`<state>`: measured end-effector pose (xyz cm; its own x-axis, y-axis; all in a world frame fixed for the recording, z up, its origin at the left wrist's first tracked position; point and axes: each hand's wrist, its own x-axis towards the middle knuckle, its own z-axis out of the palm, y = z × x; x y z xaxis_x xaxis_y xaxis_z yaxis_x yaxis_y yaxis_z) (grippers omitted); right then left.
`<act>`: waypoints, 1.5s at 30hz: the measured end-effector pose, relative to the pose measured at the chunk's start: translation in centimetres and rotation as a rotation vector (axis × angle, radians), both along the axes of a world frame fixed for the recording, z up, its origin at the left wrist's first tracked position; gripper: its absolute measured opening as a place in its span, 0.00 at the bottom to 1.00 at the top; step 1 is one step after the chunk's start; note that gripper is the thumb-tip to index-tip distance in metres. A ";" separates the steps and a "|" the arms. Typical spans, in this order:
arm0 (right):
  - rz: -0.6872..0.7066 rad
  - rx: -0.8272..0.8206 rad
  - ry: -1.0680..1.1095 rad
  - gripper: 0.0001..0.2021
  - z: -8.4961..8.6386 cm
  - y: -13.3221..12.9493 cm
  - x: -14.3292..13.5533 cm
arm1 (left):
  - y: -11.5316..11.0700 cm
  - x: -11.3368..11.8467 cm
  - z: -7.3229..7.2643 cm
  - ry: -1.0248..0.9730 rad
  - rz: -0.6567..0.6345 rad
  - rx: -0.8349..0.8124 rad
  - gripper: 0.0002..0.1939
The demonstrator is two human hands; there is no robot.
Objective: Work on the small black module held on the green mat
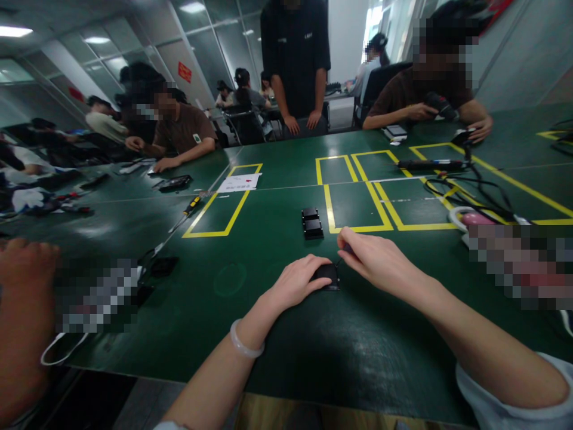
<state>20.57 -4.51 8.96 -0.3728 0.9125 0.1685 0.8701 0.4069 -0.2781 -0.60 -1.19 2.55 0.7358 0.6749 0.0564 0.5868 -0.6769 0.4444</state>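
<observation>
My left hand (308,276) lies over a small flat black rectangular piece (330,276) on the green table, thumb and fingers gripping its left side. Small bright spots show along the piece's right edge. Just right of it, my right hand (364,254) is closed in a pinch on a small dark tool (347,248). A thin tip points down from that tool to the piece's upper right corner; most of the tool is hidden by my fingers. Beyond my hands lies a black block (312,223) in two sections with bright spots along its sides.
Yellow tape rectangles (329,209) mark the green table (277,340). A yellow-and-black screwdriver (193,206) and a white sheet (239,182) lie to the left. Black cables (483,191) tangle at right. A co-worker's arm (24,322) is at left; other people sit or stand across the table.
</observation>
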 end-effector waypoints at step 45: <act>-0.061 0.021 -0.134 0.10 0.3 -0.1 -0.6 | 0.0 0.0 -0.2 0.000 0.005 0.018 0.18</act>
